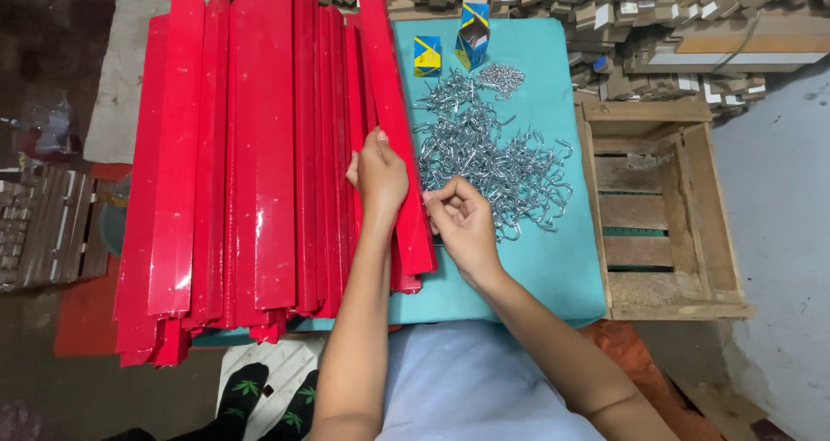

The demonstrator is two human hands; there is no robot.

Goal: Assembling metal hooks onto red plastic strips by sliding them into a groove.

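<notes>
1. The left hand [380, 171] lies on top of the rightmost red strip [399, 121], fingers curled over its near part and pressing it down. The grip is loose rather than a full clasp, with the palm flat on the glossy face.
2. The right hand [462, 220] sits just beside that strip's right edge, fingers bunched with the thumb against the fingertips. It seems to pinch something small there, but what it pinches is too small to tell.
3. The rightmost red strip runs from the far edge of the table towards the person, tilted slightly so that its near end lies to the right of the others.
4. To the left of it lies the stack of red strips [251, 164], long glossy pieces side by side and overlapping, their near ends hanging over the table's edge.
5. Just to the right of the right hand is a tangled pile of metal hooks [497, 151], silver and loose, spread on the teal table cover [553, 259].
6. At the far end of the cover stand two small blue and yellow boxes [450, 47], one open.
7. Further right, a wooden crate [661, 225] sits against the table.
8. Beyond it all, small cardboard pieces [605, 9] lie heaped.
</notes>
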